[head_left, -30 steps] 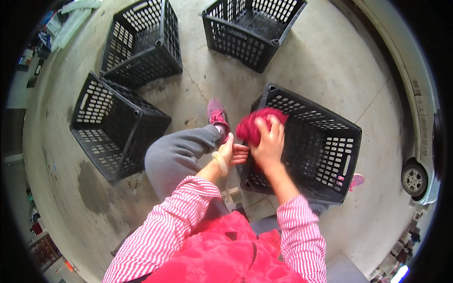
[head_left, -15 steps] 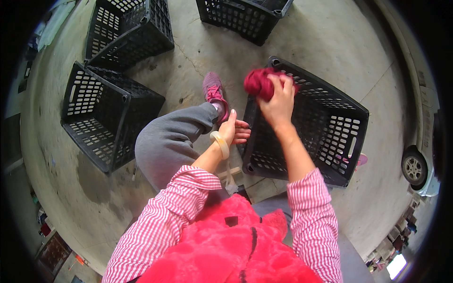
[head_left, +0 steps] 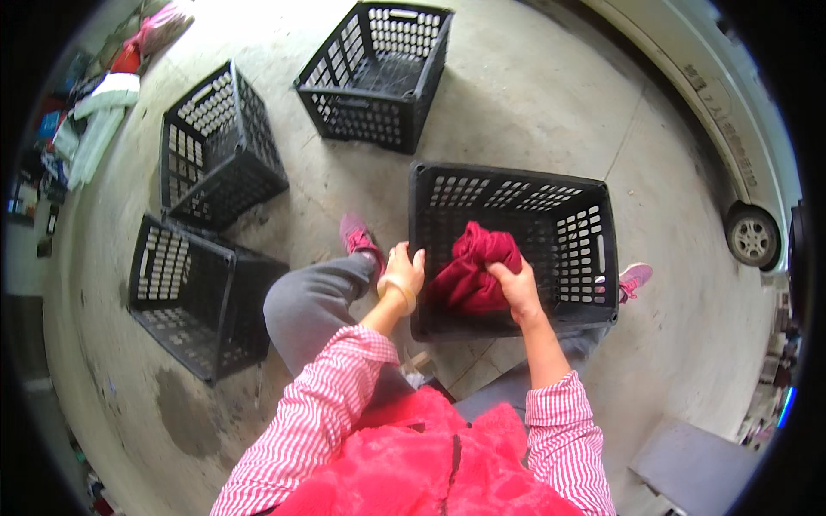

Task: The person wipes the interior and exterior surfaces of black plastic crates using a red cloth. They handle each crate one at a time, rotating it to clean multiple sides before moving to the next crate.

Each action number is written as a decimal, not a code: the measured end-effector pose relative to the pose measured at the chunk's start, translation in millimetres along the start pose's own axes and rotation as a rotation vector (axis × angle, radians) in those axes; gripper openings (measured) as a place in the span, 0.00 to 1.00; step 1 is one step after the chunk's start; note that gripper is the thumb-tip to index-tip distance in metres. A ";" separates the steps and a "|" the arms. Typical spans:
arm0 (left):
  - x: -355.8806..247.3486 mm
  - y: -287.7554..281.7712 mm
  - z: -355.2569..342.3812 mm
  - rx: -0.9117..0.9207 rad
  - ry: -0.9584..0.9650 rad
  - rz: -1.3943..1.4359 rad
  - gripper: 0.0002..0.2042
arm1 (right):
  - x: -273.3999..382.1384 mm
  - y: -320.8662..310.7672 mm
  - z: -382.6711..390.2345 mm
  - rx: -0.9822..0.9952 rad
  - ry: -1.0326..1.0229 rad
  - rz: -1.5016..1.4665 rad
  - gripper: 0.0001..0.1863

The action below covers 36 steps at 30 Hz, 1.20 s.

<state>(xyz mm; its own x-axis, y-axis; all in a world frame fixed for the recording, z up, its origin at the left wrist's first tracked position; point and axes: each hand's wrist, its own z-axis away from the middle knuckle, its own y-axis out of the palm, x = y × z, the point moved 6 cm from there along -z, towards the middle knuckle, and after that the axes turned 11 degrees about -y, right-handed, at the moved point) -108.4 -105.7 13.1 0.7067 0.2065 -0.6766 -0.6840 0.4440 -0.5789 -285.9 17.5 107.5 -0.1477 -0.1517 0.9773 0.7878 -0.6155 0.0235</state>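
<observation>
My right hand grips a crumpled dark red cloth inside a black perforated plastic crate between my legs; the cloth hangs down toward the crate's bottom. My left hand, with a pale ring band at the wrist, is at the crate's left rim, its fingers bent against the edge.
Three more black crates lie to the left and ahead. A silver vehicle with a wheel is at the right, near a grey board. Piled bags and clutter line the far left. My pink shoes flank the crate.
The red cloth went from above the crate's back left corner down into it with my right hand. My left hand turned from palm sideways, fingers extended, to bent at the rim. The crate turned slightly.
</observation>
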 end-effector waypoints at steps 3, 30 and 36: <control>-3.7 7.7 5.3 0.029 0.035 -0.009 0.24 | 45.1 5.7 -36.3 -0.048 -0.244 0.097 0.20; -16.2 -1.1 24.8 -0.113 0.073 0.009 0.22 | 62.5 -172.7 -217.1 -0.534 -0.269 1.281 0.30; -14.5 -0.9 24.4 -0.111 0.073 0.002 0.23 | 75.8 -218.0 -223.1 -0.417 -0.498 0.789 0.28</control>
<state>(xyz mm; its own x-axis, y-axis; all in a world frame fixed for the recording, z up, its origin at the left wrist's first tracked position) -113.7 -87.8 34.6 0.6930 0.1415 -0.7070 -0.7042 0.3432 -0.6216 -602.2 -32.3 129.5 0.6638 -0.3501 0.6609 0.2679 -0.7137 -0.6471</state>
